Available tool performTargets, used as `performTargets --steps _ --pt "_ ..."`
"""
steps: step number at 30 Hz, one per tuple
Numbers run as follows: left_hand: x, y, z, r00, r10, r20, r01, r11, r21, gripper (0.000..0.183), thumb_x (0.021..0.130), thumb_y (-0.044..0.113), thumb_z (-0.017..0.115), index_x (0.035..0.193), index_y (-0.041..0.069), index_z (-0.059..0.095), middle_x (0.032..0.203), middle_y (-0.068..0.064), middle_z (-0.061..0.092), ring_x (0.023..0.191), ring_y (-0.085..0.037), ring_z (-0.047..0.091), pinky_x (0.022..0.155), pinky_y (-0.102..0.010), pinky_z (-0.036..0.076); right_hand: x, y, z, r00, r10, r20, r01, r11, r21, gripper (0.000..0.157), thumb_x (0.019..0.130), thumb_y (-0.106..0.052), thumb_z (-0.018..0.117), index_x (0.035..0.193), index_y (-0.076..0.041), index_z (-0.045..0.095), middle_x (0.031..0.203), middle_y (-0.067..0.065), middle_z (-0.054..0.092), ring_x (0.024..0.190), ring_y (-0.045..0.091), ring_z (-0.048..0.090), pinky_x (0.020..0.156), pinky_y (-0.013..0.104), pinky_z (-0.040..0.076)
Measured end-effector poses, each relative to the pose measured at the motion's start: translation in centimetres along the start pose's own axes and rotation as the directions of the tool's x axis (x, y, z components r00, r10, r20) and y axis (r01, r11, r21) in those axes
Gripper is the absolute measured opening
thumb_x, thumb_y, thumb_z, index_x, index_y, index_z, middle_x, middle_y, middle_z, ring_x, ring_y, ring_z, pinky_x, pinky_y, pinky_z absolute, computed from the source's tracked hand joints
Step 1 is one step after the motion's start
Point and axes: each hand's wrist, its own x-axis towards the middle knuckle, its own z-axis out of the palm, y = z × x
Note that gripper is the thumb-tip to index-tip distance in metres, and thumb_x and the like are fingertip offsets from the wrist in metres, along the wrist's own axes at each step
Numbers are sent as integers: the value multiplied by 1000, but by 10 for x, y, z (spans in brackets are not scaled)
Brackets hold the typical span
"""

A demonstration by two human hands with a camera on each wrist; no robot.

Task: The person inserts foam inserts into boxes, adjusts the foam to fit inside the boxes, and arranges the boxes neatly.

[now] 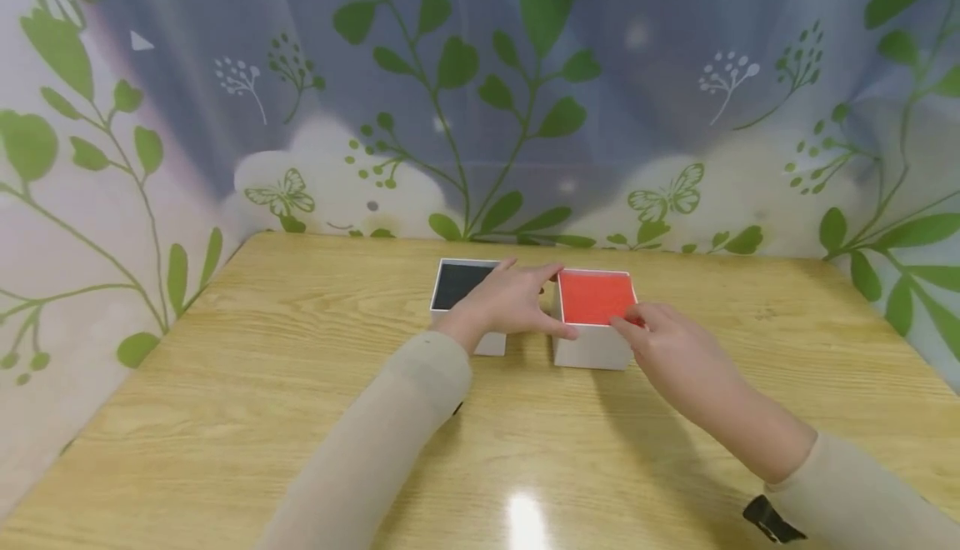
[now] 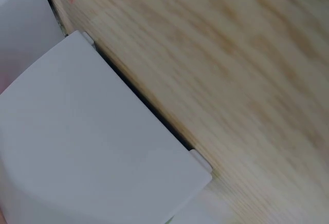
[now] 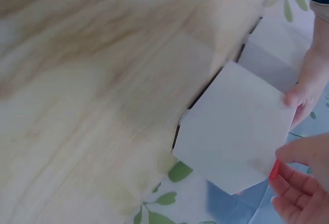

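Observation:
A white box with a red top surface within its white rim (image 1: 596, 298) stands on the table. My left hand (image 1: 506, 296) holds this box at its left side, thumb at the front corner and fingertips by the back corner. With thumb and fingers, my right hand (image 1: 675, 350) pinches a small red piece (image 3: 275, 169) at the box's right front edge; its exact kind is hidden by the fingers. To the left, partly behind my left hand and wrist, stands a second white box with a black top surface (image 1: 459, 283). The left wrist view shows a plain white box side (image 2: 97, 131).
The boxes stand on a light wooden table (image 1: 300, 417), a narrow gap between them. Behind the table hangs a curtain (image 1: 480, 117) with leaves and butterflies. A black strap (image 1: 772, 521) is on the right sleeve.

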Motion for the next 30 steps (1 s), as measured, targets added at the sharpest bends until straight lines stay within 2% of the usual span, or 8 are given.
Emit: performTargets --steps 4,12,15,19,23,25,27,30 --pt "-1 -2 2 1000 -7 8 7 1000 1 104 69 74 60 149 17 25 138 6 47 120 -7 48 113 -38 1 -1 -1 0 999 -11 39 14 998 -62 48 63 15 77 108 2 68 94 14 58 82 27 58 67 32 53" --pt "0 -2 1 1000 -4 -3 4 1000 -1 104 69 73 61 148 14 26 136 6 49 119 -7 49 113 -38 2 4 3 1 998 -57 -22 54 991 -124 23 66 13 76 84 2 65 75 10 51 60 20 47 48 26 44" --pt "1 0 -1 1000 7 5 -7 1000 1 105 69 73 60 148 14 26 138 5 47 121 -8 48 113 -38 2 6 5 0 998 -59 -7 58 991 -122 24 65 15 75 82 1 65 74 9 54 61 21 51 50 28 47" --pt "3 1 -3 1000 11 -4 -11 1000 8 104 70 73 60 148 14 27 136 3 49 120 -8 48 113 -39 3 10 10 -2 999 -47 -11 46 995 -86 26 63 17 73 80 -1 64 74 7 60 66 22 58 60 33 50" --pt "3 0 -5 1000 7 -8 -7 1000 18 104 70 73 60 148 14 26 133 4 52 117 -8 51 113 -40 4 13 16 -2 999 -25 -41 24 999 -21 21 66 9 76 78 -4 65 73 5 64 68 24 61 65 39 48" --pt "4 0 -4 1000 10 -1 -10 1000 18 104 70 73 60 148 13 26 134 4 51 118 -8 50 113 -41 4 12 20 -3 1000 7 -11 -7 1000 25 19 68 1 79 82 -4 66 76 6 66 73 26 62 69 42 48" --pt "4 0 -2 1000 11 5 -11 1000 14 104 70 73 60 148 13 27 136 3 49 121 -9 48 113 -41 4 11 23 -3 997 44 55 -47 997 57 23 70 -6 80 90 -2 68 86 9 67 82 29 62 77 47 48" --pt "2 0 0 1000 -3 11 3 1000 17 104 70 74 60 148 14 26 139 5 46 123 -8 46 113 -39 3 11 26 -2 982 75 173 -82 996 30 39 73 -17 80 105 2 67 102 14 66 96 32 61 86 51 45"
